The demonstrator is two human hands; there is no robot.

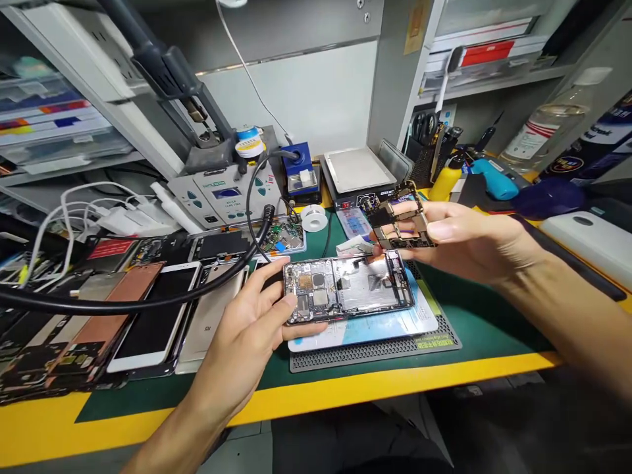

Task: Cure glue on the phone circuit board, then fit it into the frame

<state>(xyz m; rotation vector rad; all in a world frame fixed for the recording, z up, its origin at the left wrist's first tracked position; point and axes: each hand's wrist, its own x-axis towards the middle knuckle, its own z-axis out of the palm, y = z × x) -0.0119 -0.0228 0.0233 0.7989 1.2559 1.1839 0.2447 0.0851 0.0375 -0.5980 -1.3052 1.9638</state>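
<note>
My left hand grips an opened smartphone body by its edge, with the thumb on top and the fingers beneath. The phone lies face down, showing its metal inner frame and bare internal parts, and it sits just above a printed blue-and-white sheet. My right hand pinches a phone logic board between thumb and fingers, holding it up over the far end of the phone body. The board is an irregular cut-out shape with shields and small components. A black rubber work mat lies under the sheet.
Several disassembled phones and phone parts lie to the left, under a black hose. Behind stand a soldering station, a heating plate and a solder spool. The green bench has a yellow front edge.
</note>
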